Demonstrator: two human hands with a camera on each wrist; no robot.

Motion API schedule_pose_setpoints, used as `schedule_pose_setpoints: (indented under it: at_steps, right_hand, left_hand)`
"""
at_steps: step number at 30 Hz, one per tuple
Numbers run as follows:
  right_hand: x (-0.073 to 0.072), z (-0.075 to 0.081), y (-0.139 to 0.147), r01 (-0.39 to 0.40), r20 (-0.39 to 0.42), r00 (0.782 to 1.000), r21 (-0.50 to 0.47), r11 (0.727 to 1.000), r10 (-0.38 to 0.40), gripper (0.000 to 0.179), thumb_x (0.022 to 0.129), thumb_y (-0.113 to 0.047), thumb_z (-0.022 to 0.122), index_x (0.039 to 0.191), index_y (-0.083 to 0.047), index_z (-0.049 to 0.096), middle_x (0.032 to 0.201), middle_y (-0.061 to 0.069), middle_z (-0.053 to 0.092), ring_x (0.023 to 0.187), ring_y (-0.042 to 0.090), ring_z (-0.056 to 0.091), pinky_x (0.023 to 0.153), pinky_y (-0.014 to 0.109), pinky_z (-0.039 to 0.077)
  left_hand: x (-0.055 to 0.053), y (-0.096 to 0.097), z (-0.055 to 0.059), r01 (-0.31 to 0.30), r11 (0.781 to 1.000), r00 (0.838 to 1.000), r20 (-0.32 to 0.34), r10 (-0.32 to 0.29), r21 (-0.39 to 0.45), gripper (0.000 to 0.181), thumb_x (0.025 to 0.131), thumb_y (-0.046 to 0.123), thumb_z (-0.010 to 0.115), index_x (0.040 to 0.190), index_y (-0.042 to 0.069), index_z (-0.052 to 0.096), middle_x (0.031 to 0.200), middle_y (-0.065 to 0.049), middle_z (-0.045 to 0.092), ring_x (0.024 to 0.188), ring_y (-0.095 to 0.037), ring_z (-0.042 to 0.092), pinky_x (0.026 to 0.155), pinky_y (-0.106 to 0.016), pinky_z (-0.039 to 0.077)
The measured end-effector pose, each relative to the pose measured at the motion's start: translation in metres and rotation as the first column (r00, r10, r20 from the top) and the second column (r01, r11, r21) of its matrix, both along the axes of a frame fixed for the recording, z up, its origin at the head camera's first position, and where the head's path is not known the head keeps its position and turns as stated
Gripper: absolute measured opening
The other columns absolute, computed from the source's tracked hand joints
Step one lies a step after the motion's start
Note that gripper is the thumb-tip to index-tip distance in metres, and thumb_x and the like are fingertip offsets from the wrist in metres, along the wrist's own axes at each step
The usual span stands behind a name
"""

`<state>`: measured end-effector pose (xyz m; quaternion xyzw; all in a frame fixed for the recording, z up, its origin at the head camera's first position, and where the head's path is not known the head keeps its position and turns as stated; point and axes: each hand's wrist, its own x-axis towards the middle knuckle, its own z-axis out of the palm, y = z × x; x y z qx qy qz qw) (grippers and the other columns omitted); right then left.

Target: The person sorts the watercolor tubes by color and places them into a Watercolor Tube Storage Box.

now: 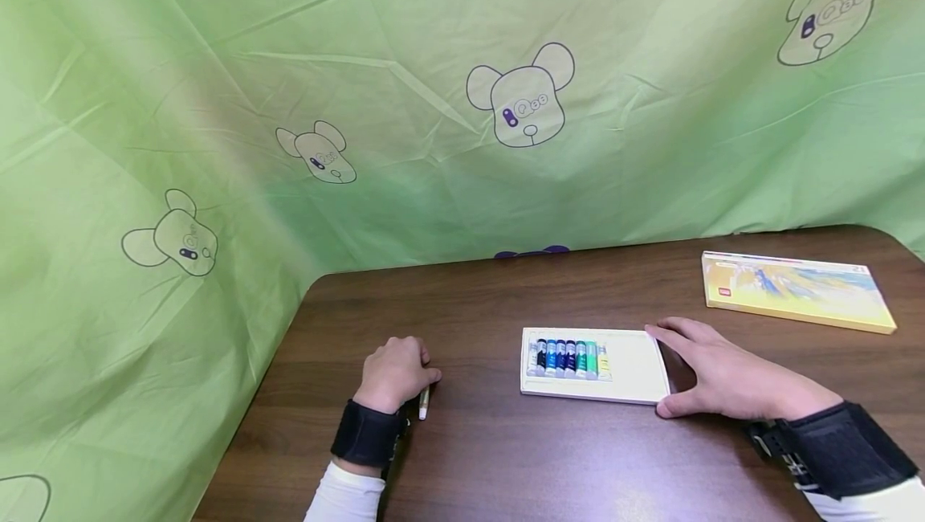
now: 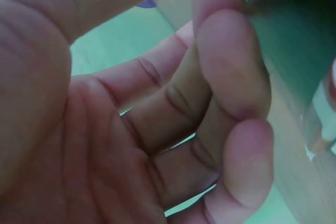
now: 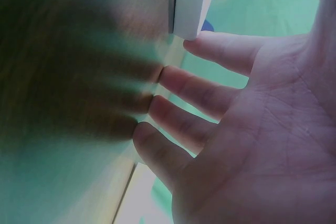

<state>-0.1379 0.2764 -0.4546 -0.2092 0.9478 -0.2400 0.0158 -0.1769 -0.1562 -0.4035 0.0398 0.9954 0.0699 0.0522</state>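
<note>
My left hand (image 1: 396, 369) is low over the table, left of centre. Its thumb and forefinger meet around a small paint tube (image 1: 423, 403), mostly covered in the left wrist view, where the other fingers are curled. A tube-like thing (image 2: 321, 116) shows at that view's right edge. To the right lies a shallow white tray (image 1: 636, 365) with a row of paint tubes (image 1: 561, 359) in its left part. My right hand (image 1: 730, 381) spans the tray's right end, thumb at the near corner and forefinger at the far corner. Its other fingers (image 3: 197, 95) touch the table.
A flat yellow paint box (image 1: 798, 289) with a painted cover lies at the back right. The brown wooden table (image 1: 470, 458) ends at a green cloth (image 1: 419, 209) printed with bear heads, behind and to the left.
</note>
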Motion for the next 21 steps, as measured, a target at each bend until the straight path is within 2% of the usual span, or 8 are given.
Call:
schedule_pose_setpoints:
  at_steps: [7,11,13,14,17,19,21]
  right_hand:
    - [0.000,-0.001,0.000,0.003,-0.009,1.000,0.000,1.000,-0.003,0.108,0.068,-0.049,0.094,0.151,0.003,0.049,0.149,0.030,0.047,0.134,0.050,0.048,0.103,0.066,0.046]
    - [0.000,0.000,0.000,0.004,-0.013,1.000,0.005,1.000,-0.004,0.107,0.068,-0.049,0.094,0.151,0.003,0.049,0.149,0.031,0.047,0.133,0.050,0.048,0.103,0.066,0.046]
    - [0.000,0.000,-0.001,0.005,-0.012,1.000,0.010,1.000,-0.005,0.108,0.068,-0.049,0.094,0.151,0.003,0.049,0.149,0.030,0.048,0.133,0.050,0.048,0.102,0.065,0.046]
    - [0.000,0.000,-0.001,0.007,-0.011,1.000,0.011,1.000,-0.006,0.108,0.068,-0.049,0.094,0.151,0.003,0.049,0.149,0.030,0.048,0.134,0.049,0.049,0.102,0.065,0.046]
    - [0.000,0.000,-0.001,0.008,-0.006,1.000,0.014,1.000,-0.008,0.108,0.068,-0.049,0.094,0.151,0.002,0.049,0.150,0.029,0.048,0.134,0.049,0.048,0.102,0.065,0.046]
    - [0.001,0.000,-0.001,0.008,-0.005,1.000,0.010,1.000,-0.008,0.108,0.068,-0.049,0.094,0.151,0.002,0.049,0.150,0.030,0.047,0.134,0.049,0.048,0.103,0.065,0.046]
    - [0.001,-0.001,0.000,0.010,-0.008,1.000,0.009,1.000,-0.010,0.108,0.068,-0.049,0.094,0.151,0.002,0.049,0.150,0.030,0.047,0.134,0.049,0.048,0.102,0.065,0.046]
  left_hand:
    - [0.000,-0.001,0.002,0.023,1.000,1.000,-0.001,-0.023,0.007,0.023,0.084,0.032,0.086,0.081,0.018,0.067,0.082,-0.002,0.069,0.074,-0.022,0.065,0.063,-0.040,0.050]
    - [0.001,-0.007,0.005,0.112,0.991,0.994,-0.014,-0.111,0.071,0.010,0.089,0.021,0.081,0.089,0.016,0.072,0.086,-0.001,0.072,0.074,-0.017,0.063,0.067,-0.038,0.051]
    - [0.001,-0.011,0.006,0.188,0.976,0.982,-0.037,-0.185,0.111,0.005,0.090,0.011,0.077,0.092,0.015,0.074,0.085,0.000,0.072,0.074,-0.014,0.061,0.069,-0.036,0.051]
    - [0.001,-0.012,0.006,0.229,0.965,0.973,-0.050,-0.225,0.126,0.009,0.090,0.006,0.075,0.092,0.014,0.075,0.083,0.001,0.071,0.074,-0.013,0.060,0.069,-0.034,0.051]
    - [0.002,-0.017,0.005,0.341,0.931,0.939,-0.089,-0.331,0.128,0.018,0.088,-0.003,0.072,0.090,0.014,0.076,0.080,0.003,0.069,0.077,-0.012,0.060,0.072,-0.031,0.052]
    - [0.003,-0.020,0.004,0.380,0.918,0.924,-0.095,-0.371,0.116,0.020,0.086,-0.005,0.073,0.089,0.014,0.077,0.080,0.004,0.069,0.079,-0.011,0.061,0.073,-0.029,0.052]
    - [0.004,-0.022,0.003,0.392,0.913,0.919,-0.085,-0.384,0.117,0.020,0.084,-0.005,0.075,0.088,0.015,0.078,0.080,0.004,0.069,0.079,-0.011,0.062,0.073,-0.027,0.052]
